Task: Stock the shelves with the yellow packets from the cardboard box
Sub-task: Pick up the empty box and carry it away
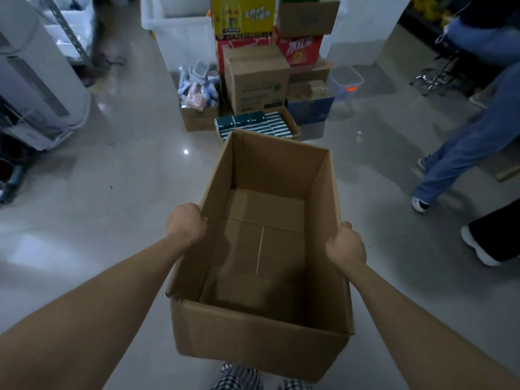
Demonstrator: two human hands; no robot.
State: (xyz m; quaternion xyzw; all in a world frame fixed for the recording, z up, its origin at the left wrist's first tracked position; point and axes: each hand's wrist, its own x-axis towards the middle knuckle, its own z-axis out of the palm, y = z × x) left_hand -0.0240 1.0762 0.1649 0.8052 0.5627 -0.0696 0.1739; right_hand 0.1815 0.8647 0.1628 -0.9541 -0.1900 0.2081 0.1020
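Note:
An open brown cardboard box [253, 339] hangs in front of me above the floor, and its inside holds nothing. My left hand [185, 222] grips the box's left wall at the rim, fingers curled over the edge. My right hand [346, 247] grips the right wall the same way. No yellow packets or shelves show in the head view.
A stack of cartons [257, 80] stands ahead, with a tray of dark green packs [254, 123] at its foot. A white bin [180, 29] is behind it, a white appliance [36, 80] at left. Two people's legs [464, 147] stand at right on the glossy floor [112, 192].

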